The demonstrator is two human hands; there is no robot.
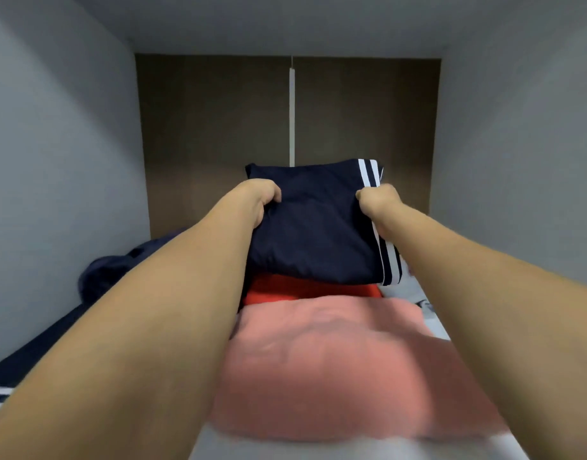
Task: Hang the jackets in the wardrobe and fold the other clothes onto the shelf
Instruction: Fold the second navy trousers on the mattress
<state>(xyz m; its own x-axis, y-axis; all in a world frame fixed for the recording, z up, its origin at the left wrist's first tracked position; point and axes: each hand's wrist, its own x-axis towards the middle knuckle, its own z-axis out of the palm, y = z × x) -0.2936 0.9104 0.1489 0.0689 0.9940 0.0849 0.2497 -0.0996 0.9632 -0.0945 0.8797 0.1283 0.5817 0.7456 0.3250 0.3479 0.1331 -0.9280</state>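
1. Both hands are gripping the folded navy garment [313, 227]: the left hand [259, 197] is curling its fingers into the cloth at its 9 o'clock edge, the right hand [378, 202] is pinching the white-striped side at 3 o'clock.
2. Both bare forearms are stretching straight forward into the wardrobe compartment.
3. No brand name or writing is showing; only white stripes are running along the navy fabric.
4. That navy piece is sitting atop a red garment [305, 290], with a blurred pink garment [335, 366] lying at 6 o'clock.
5. More dark clothing [103, 277] is bunching at 8 o'clock on the shelf [438, 330].
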